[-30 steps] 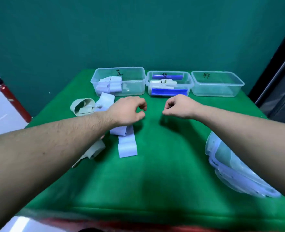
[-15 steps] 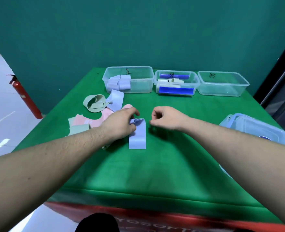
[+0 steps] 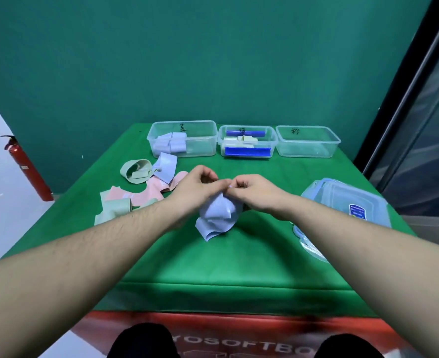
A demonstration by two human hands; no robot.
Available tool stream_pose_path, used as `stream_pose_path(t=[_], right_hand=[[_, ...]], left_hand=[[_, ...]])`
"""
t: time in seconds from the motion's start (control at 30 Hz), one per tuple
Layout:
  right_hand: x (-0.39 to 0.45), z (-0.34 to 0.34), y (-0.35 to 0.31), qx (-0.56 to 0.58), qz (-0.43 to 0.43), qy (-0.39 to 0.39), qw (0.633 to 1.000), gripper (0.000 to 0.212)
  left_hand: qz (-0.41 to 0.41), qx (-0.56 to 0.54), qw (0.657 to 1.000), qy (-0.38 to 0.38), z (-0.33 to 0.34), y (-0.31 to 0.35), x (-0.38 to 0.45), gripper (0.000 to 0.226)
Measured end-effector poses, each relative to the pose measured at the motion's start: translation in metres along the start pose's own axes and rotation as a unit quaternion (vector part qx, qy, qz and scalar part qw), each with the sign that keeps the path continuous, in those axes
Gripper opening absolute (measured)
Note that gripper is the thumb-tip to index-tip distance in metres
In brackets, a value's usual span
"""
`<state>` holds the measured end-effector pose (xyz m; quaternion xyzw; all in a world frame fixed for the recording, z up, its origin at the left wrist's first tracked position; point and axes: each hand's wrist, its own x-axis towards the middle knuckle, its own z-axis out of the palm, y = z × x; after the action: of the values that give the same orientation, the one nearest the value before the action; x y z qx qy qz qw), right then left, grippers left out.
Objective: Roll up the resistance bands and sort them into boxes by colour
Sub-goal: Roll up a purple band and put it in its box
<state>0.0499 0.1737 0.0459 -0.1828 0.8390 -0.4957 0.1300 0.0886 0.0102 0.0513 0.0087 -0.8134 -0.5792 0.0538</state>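
**Both hands lift a lavender band over the green table**

The left hand (image 3: 196, 188) and the right hand (image 3: 252, 191) meet above the middle of the green table (image 3: 239, 259), fingertips almost touching. Each pinches the top edge of a lavender resistance band (image 3: 217, 218), fingers curled round the material. The band hangs from that shared grip in a loose, crumpled loop, and its lower end seems to reach the cloth, though the contact is hard to judge.

To the left lies a heap of unrolled bands: a sage-green loop (image 3: 135, 171) standing on its edge, a second lavender band (image 3: 166, 166) leaning beside it, pink bands (image 3: 151, 191) spread flat, and more pale green bands (image 3: 115, 209) nearest the table's left edge.

Three clear plastic boxes stand in a row along the far edge, each with a handwritten mark on its back wall. The left box (image 3: 202, 148) holds several rolled lavender bands (image 3: 170, 144) bunched at its left end. The middle box (image 3: 247, 144) holds pale green rolls (image 3: 242, 139) between two dark blue strips whose nature I cannot make out. The right box (image 3: 307, 144) shows no contents.

A stack of clear lids (image 3: 342, 200) with blue rims lies at the right edge of the table. A red fire extinguisher (image 3: 28, 169) stands on the floor to the left.
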Motion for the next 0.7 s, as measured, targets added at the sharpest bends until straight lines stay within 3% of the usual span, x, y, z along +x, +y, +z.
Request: stream_pose_path(t=[0.13,0.3,0.47,0.6,0.7], right_hand=[[-0.022,-0.016,-0.011,0.087,0.049,0.021,0.995,0.024],[-0.032,-0.028,-0.019,0.119,0.1,-0.019,0.988,0.023],[-0.025,-0.02,0.002,0.13,0.111,-0.009,0.985,0.015],[-0.019,-0.017,0.02,0.223,0.112,-0.125,0.96,0.035],[-0.002,-0.012,0.037,0.18,0.111,-0.063,0.975,0.03]], left_hand=[[-0.023,-0.111,0.992,-0.052,0.002,0.016,-0.014,0.055],[-0.06,-0.208,0.976,-0.036,0.009,0.027,-0.014,0.021],[-0.131,-0.187,0.973,-0.016,0.03,-0.001,0.0,0.013],[-0.173,-0.17,0.97,-0.013,0.042,-0.029,0.02,0.018],[-0.187,-0.147,0.971,-0.039,0.047,-0.041,0.034,0.025]])
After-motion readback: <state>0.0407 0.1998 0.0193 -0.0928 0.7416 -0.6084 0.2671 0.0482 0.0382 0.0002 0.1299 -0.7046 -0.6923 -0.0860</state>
